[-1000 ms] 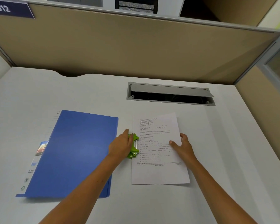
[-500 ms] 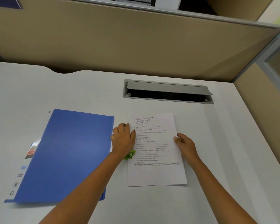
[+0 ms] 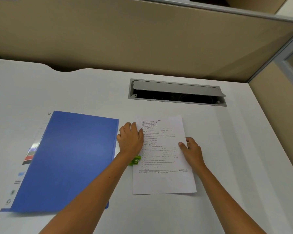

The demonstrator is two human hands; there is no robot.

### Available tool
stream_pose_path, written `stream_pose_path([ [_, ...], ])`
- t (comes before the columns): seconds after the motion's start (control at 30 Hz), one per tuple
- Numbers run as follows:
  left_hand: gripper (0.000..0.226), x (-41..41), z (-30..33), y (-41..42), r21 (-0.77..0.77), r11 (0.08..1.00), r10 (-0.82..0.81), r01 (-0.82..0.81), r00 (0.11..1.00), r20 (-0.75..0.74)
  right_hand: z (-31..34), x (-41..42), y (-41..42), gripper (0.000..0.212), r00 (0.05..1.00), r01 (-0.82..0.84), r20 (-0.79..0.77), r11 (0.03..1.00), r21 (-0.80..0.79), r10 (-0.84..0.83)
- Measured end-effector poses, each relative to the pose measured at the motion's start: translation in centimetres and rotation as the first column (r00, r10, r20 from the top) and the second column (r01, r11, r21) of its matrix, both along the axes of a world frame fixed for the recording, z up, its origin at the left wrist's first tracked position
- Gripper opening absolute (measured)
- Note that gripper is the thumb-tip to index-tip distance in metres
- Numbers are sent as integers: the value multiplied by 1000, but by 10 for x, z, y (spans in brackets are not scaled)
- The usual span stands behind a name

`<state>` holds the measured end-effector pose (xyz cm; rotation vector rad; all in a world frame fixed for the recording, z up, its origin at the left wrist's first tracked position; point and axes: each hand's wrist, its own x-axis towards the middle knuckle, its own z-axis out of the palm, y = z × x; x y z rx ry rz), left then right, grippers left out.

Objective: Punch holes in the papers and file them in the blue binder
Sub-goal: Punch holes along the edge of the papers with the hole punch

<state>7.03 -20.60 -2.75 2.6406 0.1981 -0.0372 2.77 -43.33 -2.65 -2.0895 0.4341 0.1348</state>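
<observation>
A closed blue binder [image 3: 66,161] lies flat on the white desk at the left. To its right lies a printed sheet of paper [image 3: 164,179], with a green hole punch [image 3: 134,160] on its left edge. My left hand [image 3: 130,141] lies palm down over the punch and hides most of it; only the near end shows. My right hand [image 3: 190,150] grips the sheet's right edge, thumb on top of the page.
A grey cable hatch [image 3: 176,86] with its lid raised sits in the desk [image 3: 91,92] behind the paper. Tan partition walls [image 3: 142,39] close off the back and the right side.
My left hand has moved from the punch's side to on top of it, covering it. My right hand has shifted to the sheet's right edge.
</observation>
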Motion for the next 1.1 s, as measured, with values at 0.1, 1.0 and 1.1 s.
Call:
stream_pose_path([
  [0.1, 46, -1, -5, 0, 45, 999, 12, -13, 1000, 13, -3, 1, -2, 19, 1000, 6, -10, 1000, 11, -6],
  [1.0, 50, 3, -27, 3, -1, 999, 48, -48, 995, 83, -22, -4, 0, 18, 988, 23, 150, 1000, -9, -22],
  [1.1, 50, 4, -28, 2, -11, 998, 54, -54, 996, 77, -24, -4, 0, 19, 987, 32, 158, 999, -10, -30],
])
